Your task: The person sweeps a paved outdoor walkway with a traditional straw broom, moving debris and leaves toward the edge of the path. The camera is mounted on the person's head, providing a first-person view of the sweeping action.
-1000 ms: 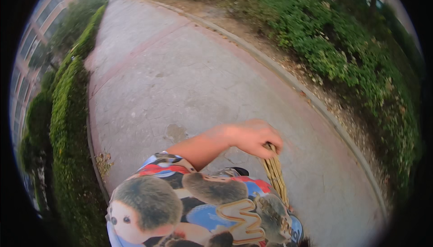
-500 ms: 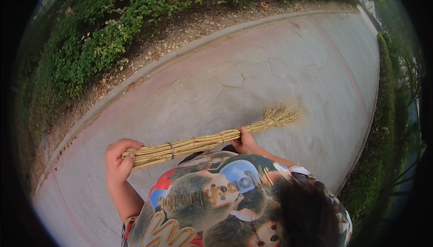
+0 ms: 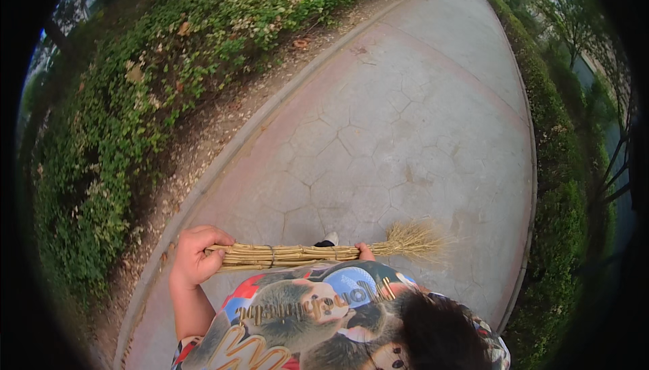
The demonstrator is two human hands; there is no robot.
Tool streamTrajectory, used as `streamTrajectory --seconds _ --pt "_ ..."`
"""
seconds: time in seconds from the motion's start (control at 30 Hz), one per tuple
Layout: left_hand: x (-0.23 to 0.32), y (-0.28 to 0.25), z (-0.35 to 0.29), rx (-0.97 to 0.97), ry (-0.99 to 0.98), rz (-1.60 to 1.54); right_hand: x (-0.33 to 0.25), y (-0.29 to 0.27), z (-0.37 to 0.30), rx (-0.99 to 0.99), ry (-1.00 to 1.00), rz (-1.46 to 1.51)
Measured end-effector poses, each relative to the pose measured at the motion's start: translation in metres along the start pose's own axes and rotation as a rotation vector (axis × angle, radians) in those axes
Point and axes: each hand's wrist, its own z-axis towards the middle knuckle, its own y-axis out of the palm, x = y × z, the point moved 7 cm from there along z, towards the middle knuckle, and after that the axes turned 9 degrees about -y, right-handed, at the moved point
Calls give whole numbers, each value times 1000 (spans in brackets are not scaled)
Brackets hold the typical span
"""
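From the head view, the left hand [image 3: 194, 258] is clamped around the handle end of a straw broom [image 3: 318, 253] held level across the chest, the right hand [image 3: 365, 252] mostly hidden so I cannot tell its grip, bristles right over the path [image 3: 405, 133], seemingly mid-sweep, needing lowering next.

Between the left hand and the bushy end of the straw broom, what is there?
In the head view, only the bound straw handle runs from the left hand toward the bushy end; right-hand fingertips grip it near the bristles.
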Motion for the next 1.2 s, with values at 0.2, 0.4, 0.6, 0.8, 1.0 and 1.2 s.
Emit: streamTrajectory --seconds 0.2,0.4,0.6,0.8,1.0,1.2 --pt "55 23 184 -64 177 51 -144 79 61 -144 55 443" --pt "35 43 329 -84 142 45 -223 110 141 -19 27 283" --pt "-7 80 544 -156 215 -15 -343 173 259 26 14 280" --pt "13 148 763 -413 387 -121 -489 211 332 67 -248 821" --pt "74 300 910 -667 703 -12 -576 175 408 453 -273 1185" --pt "118 457 1052 -792 783 37 -684 149 561 627 -101 1219"
